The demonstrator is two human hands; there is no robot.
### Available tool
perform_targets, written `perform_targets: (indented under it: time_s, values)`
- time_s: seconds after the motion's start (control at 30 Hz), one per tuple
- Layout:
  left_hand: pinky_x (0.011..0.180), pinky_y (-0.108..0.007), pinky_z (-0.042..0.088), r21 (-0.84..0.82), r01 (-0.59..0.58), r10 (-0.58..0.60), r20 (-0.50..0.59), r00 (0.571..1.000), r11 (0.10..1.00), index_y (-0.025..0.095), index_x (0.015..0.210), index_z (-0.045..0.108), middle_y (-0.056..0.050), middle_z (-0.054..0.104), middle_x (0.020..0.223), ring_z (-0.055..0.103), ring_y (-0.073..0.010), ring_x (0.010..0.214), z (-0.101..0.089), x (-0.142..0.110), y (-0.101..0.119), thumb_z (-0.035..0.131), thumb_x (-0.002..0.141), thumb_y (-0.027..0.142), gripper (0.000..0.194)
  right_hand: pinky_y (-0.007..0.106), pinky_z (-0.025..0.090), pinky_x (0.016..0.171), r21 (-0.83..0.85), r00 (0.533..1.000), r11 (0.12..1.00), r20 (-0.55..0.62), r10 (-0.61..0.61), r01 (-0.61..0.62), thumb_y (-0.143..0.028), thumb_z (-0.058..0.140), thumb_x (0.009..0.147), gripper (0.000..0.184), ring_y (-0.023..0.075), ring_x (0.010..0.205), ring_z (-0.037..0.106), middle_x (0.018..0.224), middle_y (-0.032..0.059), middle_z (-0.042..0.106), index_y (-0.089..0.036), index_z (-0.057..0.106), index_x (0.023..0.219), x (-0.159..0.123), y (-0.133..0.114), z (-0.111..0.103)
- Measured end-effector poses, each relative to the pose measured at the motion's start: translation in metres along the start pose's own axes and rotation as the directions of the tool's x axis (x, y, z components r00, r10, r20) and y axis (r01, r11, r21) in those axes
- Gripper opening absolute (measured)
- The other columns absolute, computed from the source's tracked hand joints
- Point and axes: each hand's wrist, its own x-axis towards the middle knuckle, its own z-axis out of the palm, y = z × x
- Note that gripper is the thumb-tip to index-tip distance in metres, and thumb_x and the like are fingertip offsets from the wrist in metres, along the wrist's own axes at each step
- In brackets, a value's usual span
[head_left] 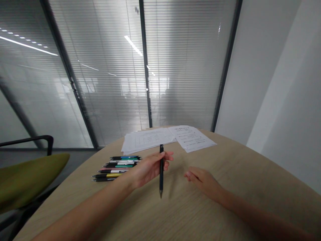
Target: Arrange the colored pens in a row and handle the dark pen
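A black pen is pinched between the thumb and fingers of my left hand, above the table. Its metal tip points down toward me. My right hand is apart from the pen, to its right, low over the tabletop. Its fingers are curled together, and whether anything is inside them is hidden. Several pens lie side by side left of my left hand, with black, yellow, white, pink, green and blue parts. My left hand and forearm cover some of their right ends.
Printed sheets lie at the table's far edge, with another printed page overlapping on the right. A green chair with a black armrest stands at the left. Glass panels with blinds and a white wall rise behind the table.
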Motion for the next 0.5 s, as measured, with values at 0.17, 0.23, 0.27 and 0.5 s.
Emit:
perform_targets:
  time_s: [0.17, 0.23, 0.27, 0.5]
  values:
    - [0.057, -0.024, 0.038, 0.025, 0.018, -0.019, 0.052, 0.998, 1.0, 0.021, 0.094, 0.051, 0.006, 0.041, 0.051, 0.035, -0.006, 0.043, 0.002, -0.002, 0.002, 0.048, 0.08, 0.035, 0.02, 0.024, 0.037, 0.06, -0.053, 1.0, 0.998, 0.017, -0.016, 0.017, -0.031, 0.029, 0.086, 0.031, 0.0133, 0.064, 0.051, 0.066, 0.0023, 0.056, -0.018, 0.05, 0.067, 0.0, -0.001, 0.001]
    - [0.049, -0.019, 0.033, -0.023, 0.042, -0.041, 0.05, 0.998, 0.999, 0.018, 0.081, 0.053, 0.007, 0.032, 0.048, 0.028, -0.0054, 0.04, 0.0, 0.0, 0.004, 0.047, 0.078, 0.039, 0.022, 0.024, 0.037, 0.06, -0.073, 0.999, 0.997, 0.017, -0.031, 0.032, -0.031, 0.029, 0.086, 0.031, 0.0131, 0.063, 0.051, 0.065, 0.0021, 0.055, -0.018, 0.05, 0.067, 0.001, -0.002, 0.001]
    - [0.046, -0.019, 0.03, -0.048, 0.055, -0.052, 0.05, 0.997, 0.997, 0.016, 0.071, 0.052, 0.007, 0.029, 0.047, 0.027, -0.0056, 0.04, -0.002, 0.001, 0.005, 0.045, 0.077, 0.043, 0.029, 0.024, 0.036, 0.06, -0.081, 0.999, 0.996, 0.016, -0.043, 0.044, -0.031, 0.03, 0.086, 0.03, 0.013, 0.064, 0.051, 0.066, 0.002, 0.055, -0.018, 0.05, 0.067, 0.001, -0.001, 0.001]
    - [0.04, -0.019, 0.026, -0.077, 0.132, -0.127, 0.072, 0.989, 0.988, 0.015, 0.042, 0.041, 0.007, 0.019, 0.04, 0.018, -0.0061, 0.036, -0.012, 0.006, 0.008, 0.025, 0.077, 0.058, 0.058, 0.023, 0.035, 0.06, -0.134, 0.996, 0.987, 0.001, -0.094, 0.093, -0.029, 0.032, 0.086, 0.028, 0.012, 0.064, 0.05, 0.067, 0.0013, 0.055, -0.018, 0.052, 0.07, 0.001, 0.004, 0.005]
